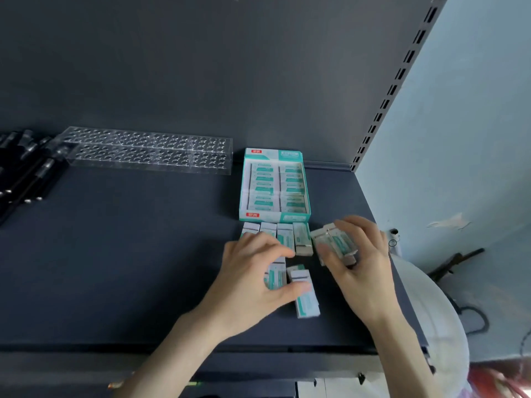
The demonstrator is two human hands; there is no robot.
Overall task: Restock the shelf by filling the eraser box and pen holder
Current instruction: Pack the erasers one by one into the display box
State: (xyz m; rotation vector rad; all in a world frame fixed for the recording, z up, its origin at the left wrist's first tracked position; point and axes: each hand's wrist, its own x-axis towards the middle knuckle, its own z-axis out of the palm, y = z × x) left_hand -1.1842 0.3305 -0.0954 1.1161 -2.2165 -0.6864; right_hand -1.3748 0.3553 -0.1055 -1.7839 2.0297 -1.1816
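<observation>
- The eraser box (pixel 274 186), teal and white, sits open toward the back right of the dark shelf (pixel 129 254), its far end almost against the back panel (pixel 201 67)
- Inside the box, wrapped erasers lie flat in two columns; the print on them is too blurred to read
- Just in front of the box's near wall, a row of erasers (pixel 302 239) lies side by side on the shelf, four showing, the leftmost ones partly hidden under fingers
- The left hand (pixel 250 277) reaches over that row with curled fingers and thumb, pinching a single eraser (pixel 275 275) between thumb and fingertips; its fingertips overlap the near ends of the row
- Beside the left thumb, a lying eraser (pixel 307 297) rests on the shelf pointing toward the viewer, with the tip of another peeking out behind it
- The right hand (pixel 362 268) is to the right of the row, near the box's front right corner, fingers curled over the top and thumb underneath, gripping a bunch of erasers (pixel 336 244); at least two are in it, and the exact count cannot be told
- The two hands are close together but apart
- The pen holder (pixel 149 150), a long clear acrylic block with rows of round holes, stands at the back left against the panel, well apart from the box; its holes look unfilled
- Black pens (pixel 26 173) lie in a heap at the far left, just beside the holder's left end
- A slotted upright (pixel 396 79) runs up the right edge of the panel, and a white rounded object (pixel 431 311) shows past the shelf's right side
</observation>
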